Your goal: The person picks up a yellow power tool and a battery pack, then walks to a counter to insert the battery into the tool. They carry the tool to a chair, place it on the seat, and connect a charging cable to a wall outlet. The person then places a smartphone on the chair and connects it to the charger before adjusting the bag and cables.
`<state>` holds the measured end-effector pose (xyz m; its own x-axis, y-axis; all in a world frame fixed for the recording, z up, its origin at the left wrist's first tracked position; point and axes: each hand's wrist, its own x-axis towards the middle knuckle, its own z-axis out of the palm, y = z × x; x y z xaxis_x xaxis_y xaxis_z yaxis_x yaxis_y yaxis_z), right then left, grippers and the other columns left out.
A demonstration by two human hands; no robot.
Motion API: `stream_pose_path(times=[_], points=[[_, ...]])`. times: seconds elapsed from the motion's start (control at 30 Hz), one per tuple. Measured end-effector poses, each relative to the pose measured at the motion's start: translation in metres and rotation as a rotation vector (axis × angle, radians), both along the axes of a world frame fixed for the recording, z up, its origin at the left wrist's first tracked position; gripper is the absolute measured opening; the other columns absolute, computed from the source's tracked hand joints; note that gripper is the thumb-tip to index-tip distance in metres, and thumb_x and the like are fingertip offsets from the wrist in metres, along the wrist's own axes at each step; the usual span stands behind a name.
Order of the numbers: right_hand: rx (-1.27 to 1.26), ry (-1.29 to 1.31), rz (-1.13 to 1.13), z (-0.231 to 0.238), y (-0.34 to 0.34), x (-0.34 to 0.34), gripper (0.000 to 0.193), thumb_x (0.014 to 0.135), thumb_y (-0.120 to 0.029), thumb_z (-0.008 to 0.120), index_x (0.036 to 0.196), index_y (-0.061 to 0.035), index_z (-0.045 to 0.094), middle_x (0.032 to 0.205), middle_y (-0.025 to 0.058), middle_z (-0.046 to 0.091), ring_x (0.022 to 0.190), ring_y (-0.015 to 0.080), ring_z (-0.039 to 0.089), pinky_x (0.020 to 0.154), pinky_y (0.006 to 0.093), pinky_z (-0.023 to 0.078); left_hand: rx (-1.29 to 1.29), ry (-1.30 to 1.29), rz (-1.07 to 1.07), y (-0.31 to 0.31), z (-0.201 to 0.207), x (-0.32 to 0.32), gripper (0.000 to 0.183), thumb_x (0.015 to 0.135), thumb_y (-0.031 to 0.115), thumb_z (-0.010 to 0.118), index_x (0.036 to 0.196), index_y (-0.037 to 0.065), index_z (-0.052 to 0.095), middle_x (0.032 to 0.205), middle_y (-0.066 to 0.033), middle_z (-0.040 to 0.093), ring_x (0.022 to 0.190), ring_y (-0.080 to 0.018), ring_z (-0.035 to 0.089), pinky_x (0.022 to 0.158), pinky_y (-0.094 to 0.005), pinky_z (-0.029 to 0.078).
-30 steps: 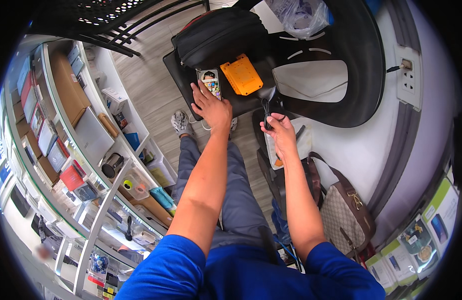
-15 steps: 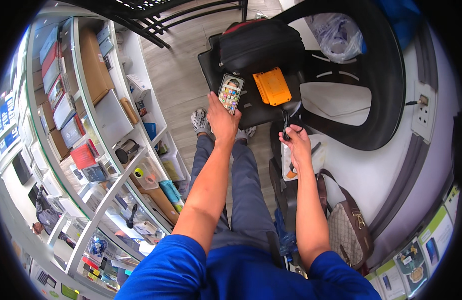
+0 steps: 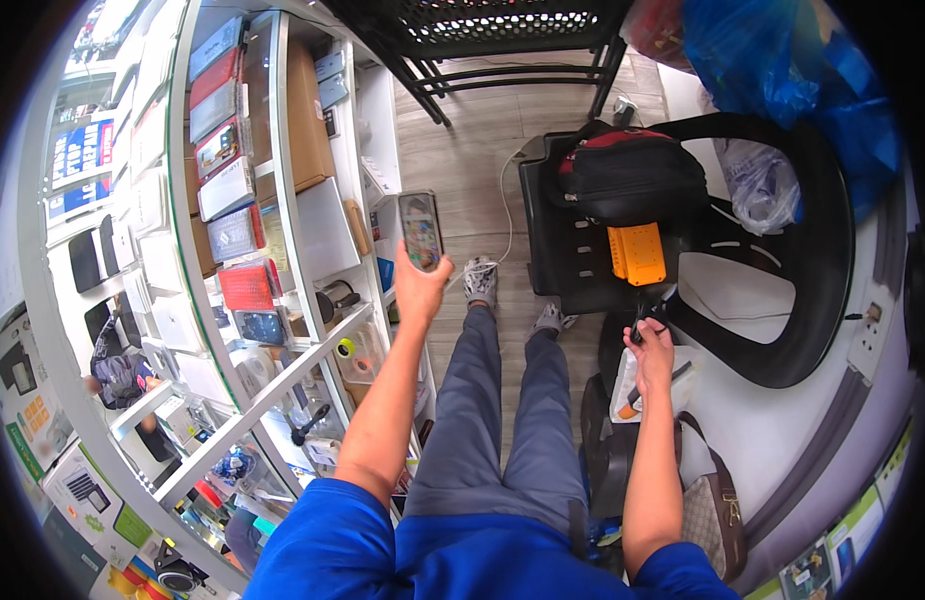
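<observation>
My left hand [image 3: 419, 287] is closed round a smartphone [image 3: 422, 232] with a lit screen, held over the floor beside the glass shelving. On the right, my right hand [image 3: 655, 358] pinches a dark coiled cable [image 3: 643, 324] just in front of the black chair [image 3: 562, 285]. An orange box-shaped device [image 3: 637, 255] lies on the chair seat, beyond my right hand. Behind it on the same seat rests a black and red bag [image 3: 627, 178]. Below my right hand, a white packet [image 3: 672, 385] is partly covered by my wrist.
Glass shelving [image 3: 227, 330] with boxes and laptops runs along the left. A black folding rack [image 3: 517, 28] stands at the far side. Blue plastic bags [image 3: 782, 70] fill the far right. A white cable [image 3: 508, 190] trails over the floor. A patterned shoulder bag [image 3: 710, 515] lies lower right.
The view has shifted, so the chair appears farther right and lower. My left hand has carried the phone left, away from the chair. My right hand still holds the cable near the chair.
</observation>
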<state>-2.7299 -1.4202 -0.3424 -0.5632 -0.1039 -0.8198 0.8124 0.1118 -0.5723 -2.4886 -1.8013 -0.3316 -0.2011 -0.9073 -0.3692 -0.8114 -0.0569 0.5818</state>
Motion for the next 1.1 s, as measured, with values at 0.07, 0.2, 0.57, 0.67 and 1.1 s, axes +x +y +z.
stream_pose_path(times=[0.07,0.2,0.57,0.67,1.1], points=[[-0.100,0.011,-0.092,0.002,-0.004,0.002,0.024,0.103,-0.007,0.075,0.122,-0.0038,0.060,0.108,0.0106,0.072,0.097,0.0275,0.077,0.087,0.0361,0.065,-0.044,0.028,0.054,-0.043,-0.004,0.008,0.106,0.082,0.044,0.087,0.160,-0.013,0.041,0.153,-0.0323,0.056,0.144,-0.0435,0.055,0.123,-0.0439,0.041],[-0.217,0.014,-0.241,0.010,-0.009,0.009,0.024,0.101,-0.006,0.076,0.121,-0.0048,0.062,0.108,0.0110,0.073,0.102,0.0295,0.077,0.091,0.0386,0.066,-0.100,0.149,0.118,-0.105,-0.011,0.003,0.105,0.087,0.041,0.088,0.162,-0.013,0.039,0.155,-0.0310,0.054,0.146,-0.0404,0.053,0.124,-0.0424,0.039],[0.037,0.035,-0.138,0.020,-0.019,0.031,0.024,0.104,-0.006,0.073,0.123,-0.0047,0.059,0.106,0.0085,0.071,0.095,0.0246,0.077,0.083,0.0355,0.064,-0.516,0.231,-0.351,-0.198,0.076,-0.109,0.094,0.080,0.025,0.086,0.160,-0.002,0.043,0.140,-0.0211,0.058,0.131,-0.0386,0.059,0.115,-0.0462,0.046],[0.075,0.036,-0.134,0.021,-0.013,0.029,0.025,0.104,-0.006,0.073,0.124,-0.0044,0.059,0.107,0.0083,0.071,0.094,0.0228,0.077,0.082,0.0344,0.063,-0.499,0.179,-0.485,-0.207,0.098,-0.128,0.096,0.079,0.023,0.086,0.161,-0.002,0.041,0.142,-0.0217,0.057,0.134,-0.0400,0.058,0.117,-0.0468,0.045],[0.059,-0.008,-0.035,-0.010,-0.013,0.013,0.026,0.104,-0.009,0.075,0.124,-0.0061,0.058,0.106,0.0067,0.071,0.091,0.0179,0.074,0.082,0.0331,0.061,-0.351,0.066,-0.488,-0.151,0.096,-0.134,0.097,0.081,0.028,0.087,0.160,-0.004,0.042,0.145,-0.0244,0.059,0.134,-0.0412,0.061,0.115,-0.0462,0.048]])
